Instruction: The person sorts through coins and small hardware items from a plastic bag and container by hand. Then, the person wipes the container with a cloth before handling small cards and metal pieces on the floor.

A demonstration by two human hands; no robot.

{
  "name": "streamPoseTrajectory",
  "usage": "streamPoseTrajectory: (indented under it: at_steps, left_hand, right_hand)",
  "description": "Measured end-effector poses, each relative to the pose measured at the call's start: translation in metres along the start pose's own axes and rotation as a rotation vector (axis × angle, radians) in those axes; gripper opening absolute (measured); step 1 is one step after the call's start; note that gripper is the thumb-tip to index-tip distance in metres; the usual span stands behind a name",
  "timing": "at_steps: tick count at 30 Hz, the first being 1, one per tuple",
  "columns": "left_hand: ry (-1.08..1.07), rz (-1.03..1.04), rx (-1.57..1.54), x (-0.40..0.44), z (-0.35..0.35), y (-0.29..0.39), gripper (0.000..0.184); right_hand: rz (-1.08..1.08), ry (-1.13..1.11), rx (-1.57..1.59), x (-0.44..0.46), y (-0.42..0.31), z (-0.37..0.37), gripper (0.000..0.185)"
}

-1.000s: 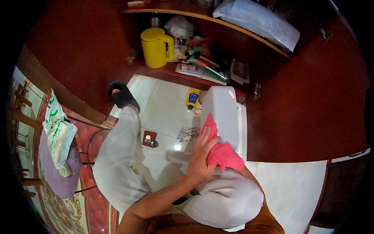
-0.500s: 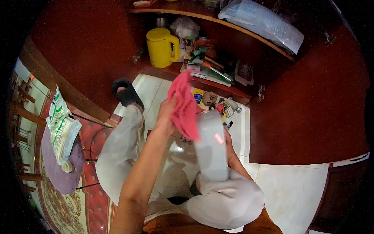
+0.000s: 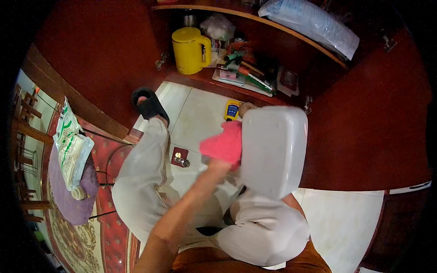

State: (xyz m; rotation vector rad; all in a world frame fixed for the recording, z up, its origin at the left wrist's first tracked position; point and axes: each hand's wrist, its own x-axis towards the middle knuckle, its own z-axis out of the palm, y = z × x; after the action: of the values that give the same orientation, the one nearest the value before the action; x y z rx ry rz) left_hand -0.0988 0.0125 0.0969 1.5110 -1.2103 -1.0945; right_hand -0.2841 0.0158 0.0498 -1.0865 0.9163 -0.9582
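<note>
A pink cloth (image 3: pixel 223 143) is bunched in my left hand (image 3: pixel 220 166), pressed against the left side of a pale grey plastic box (image 3: pixel 274 152). The box is tilted with its broad, smooth face turned up toward me, above my right knee. My right hand is hidden behind the box and holds it from the far side; only a strip of the right forearm (image 3: pixel 293 204) shows below it. The cloth covers most of my left fingers.
A yellow jug (image 3: pixel 187 52) stands in the open cabinet near assorted items. On the floor are a yellow-and-blue container (image 3: pixel 231 110) and a small metal object (image 3: pixel 182 160) beside a dark red square. A white-green bag (image 3: pixel 73 154) rests on a purple cushion (image 3: pixel 86 204) at left.
The box has turned so that its broad face shows and has moved right. My left hand has brought the cloth down and right, against the box's side.
</note>
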Motion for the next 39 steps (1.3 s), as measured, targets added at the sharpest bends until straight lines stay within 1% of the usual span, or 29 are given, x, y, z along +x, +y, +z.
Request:
streamPoseTrajectory:
  at_steps: [2,4,6,8,10,12,14,16,17,19,20,21,22,23,24,25,26,27,29,30,32,34,35,36,37,39]
  left_hand:
    - [0.062,-0.080,0.082,-0.012,0.018,0.001,0.039]
    - [0.139,0.044,0.130,-0.038,0.041,-0.052,0.041]
    - [0.106,-0.006,-0.051,-0.060,0.049,-0.057,0.040]
    - [0.023,-0.021,-0.180,-0.072,0.045,-0.059,0.042]
    - [-0.112,-0.002,-0.281,-0.080,0.037,-0.057,0.044]
    - [-0.080,0.057,-0.035,-0.075,0.039,-0.067,0.043]
    - [-0.120,0.115,0.283,-0.075,0.028,-0.071,0.042]
    - [-0.231,0.194,0.684,-0.069,-0.014,-0.028,0.041]
    - [-0.037,0.175,0.411,-0.073,-0.015,-0.034,0.039]
    - [0.344,0.128,-0.142,-0.082,-0.012,-0.054,0.035]
    - [0.448,0.172,-0.059,-0.080,-0.012,-0.059,0.036]
    - [0.428,0.084,0.032,-0.083,-0.017,-0.037,0.034]
    - [0.408,-0.004,0.122,-0.088,-0.025,0.003,0.034]
    - [0.447,0.035,0.125,-0.083,-0.024,0.012,0.034]
    - [0.486,0.073,0.130,-0.078,-0.022,0.022,0.035]
    - [0.586,0.238,0.047,-0.065,-0.014,0.011,0.037]
    - [0.633,0.323,0.117,-0.053,-0.007,0.006,0.039]
    - [0.685,0.404,0.191,-0.041,-0.001,0.005,0.041]
    - [0.670,0.398,0.650,-0.017,0.008,0.015,0.044]
    - [0.595,0.418,0.761,-0.014,0.015,0.009,0.044]
    - [0.434,0.450,0.976,-0.010,0.031,-0.007,0.042]
    - [0.267,0.509,1.009,-0.019,0.039,-0.016,0.037]
    - [0.177,0.537,1.025,-0.025,0.043,-0.020,0.034]
    - [0.250,0.609,0.874,-0.036,0.049,-0.014,0.031]
    - [0.127,0.564,0.810,-0.041,0.049,-0.017,0.034]
    - [-0.104,0.487,0.677,-0.045,0.044,-0.022,0.039]
  right_hand:
    - [0.012,0.051,0.049,0.003,0.001,-0.005,0.053]
    - [0.029,0.115,0.109,0.005,0.005,-0.008,0.054]
    - [0.029,0.213,0.200,0.014,0.007,-0.011,0.055]
    - [0.010,0.329,0.299,0.027,0.006,-0.016,0.056]
    - [-0.020,0.420,0.367,0.037,0.004,-0.022,0.057]
    - [-0.062,0.475,0.385,0.045,0.001,-0.030,0.058]
    - [-0.096,0.473,0.341,0.048,0.001,-0.039,0.059]
    - [-0.112,0.432,0.227,0.047,0.010,-0.055,0.063]
    - [-0.118,0.408,0.171,0.047,0.013,-0.060,0.066]
    - [-0.094,0.441,0.143,0.042,-0.006,-0.039,0.069]
    - [-0.083,0.457,0.128,0.040,-0.014,-0.028,0.072]
    - [-0.091,0.420,0.084,0.039,-0.015,-0.025,0.073]
    - [-0.100,0.383,0.041,0.039,-0.016,-0.021,0.075]
    - [-0.108,0.345,-0.002,0.038,-0.016,-0.018,0.077]
    - [-0.105,0.339,-0.073,0.036,-0.014,-0.011,0.075]
    - [-0.100,0.330,-0.143,0.033,-0.010,-0.003,0.072]
    - [-0.094,0.319,-0.216,0.031,-0.008,0.005,0.070]
    - [-0.143,0.247,-0.286,0.031,-0.007,0.012,0.072]
    - [-0.246,0.100,-0.421,0.030,-0.010,0.026,0.075]
    - [-0.273,0.066,-0.408,0.026,-0.013,0.032,0.070]
    - [-0.292,0.088,-0.415,0.025,-0.026,0.035,0.068]
    - [-0.275,0.098,-0.404,0.025,-0.029,0.030,0.064]
    - [-0.245,0.113,-0.336,0.027,-0.024,0.027,0.064]
    - [-0.208,0.129,-0.270,0.028,-0.018,0.025,0.063]
    - [-0.170,0.142,-0.206,0.027,-0.014,0.022,0.063]
    - [-0.204,0.145,-0.250,0.025,-0.019,0.018,0.061]
